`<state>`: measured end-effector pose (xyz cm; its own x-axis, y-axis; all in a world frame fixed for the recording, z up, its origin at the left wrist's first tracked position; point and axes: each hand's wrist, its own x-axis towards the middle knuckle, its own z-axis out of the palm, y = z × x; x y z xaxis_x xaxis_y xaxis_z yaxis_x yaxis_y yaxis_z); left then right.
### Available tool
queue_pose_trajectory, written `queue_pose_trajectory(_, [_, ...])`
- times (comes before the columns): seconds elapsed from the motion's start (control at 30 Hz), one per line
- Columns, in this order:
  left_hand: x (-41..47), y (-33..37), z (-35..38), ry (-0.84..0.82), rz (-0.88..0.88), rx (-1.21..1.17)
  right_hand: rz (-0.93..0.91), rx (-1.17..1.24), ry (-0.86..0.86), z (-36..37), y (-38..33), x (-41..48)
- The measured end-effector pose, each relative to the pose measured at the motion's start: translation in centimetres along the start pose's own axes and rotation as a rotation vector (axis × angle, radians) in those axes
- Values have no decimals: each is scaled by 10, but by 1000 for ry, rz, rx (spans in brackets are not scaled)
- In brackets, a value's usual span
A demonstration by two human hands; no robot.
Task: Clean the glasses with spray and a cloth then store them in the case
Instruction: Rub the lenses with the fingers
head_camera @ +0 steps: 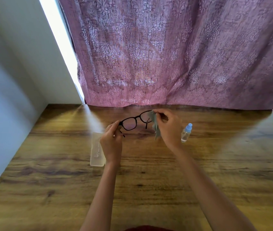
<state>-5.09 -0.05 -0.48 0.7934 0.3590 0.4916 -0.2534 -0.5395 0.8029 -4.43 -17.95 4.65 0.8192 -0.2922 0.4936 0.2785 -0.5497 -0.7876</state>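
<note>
Black-framed glasses (pixel 133 121) are held up above the wooden table (pixel 149 172). My left hand (pixel 111 141) pinches the frame at its left corner. My right hand (pixel 168 126) pinches a grey cloth (pixel 154 125) around the right lens; the cloth's loose end hangs down. A translucent white case (pixel 96 150) lies closed on the table, partly behind my left hand. A small clear spray bottle (pixel 186 132) with a pale blue cap lies just right of my right hand.
A purple patterned curtain (pixel 174 55) hangs along the table's far edge. A grey wall (pixel 12 80) borders the table on the left, with a bright strip of light beside the curtain.
</note>
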Motion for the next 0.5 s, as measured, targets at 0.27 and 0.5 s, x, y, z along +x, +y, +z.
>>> queue_pose_trajectory(0.27, [1,5,0,0,28,-7,368,344,-13,5,9,-3])
queue_pose_trajectory(0.5, [4,2,-2,-15,26,-24,744,834,-98,0,10,3])
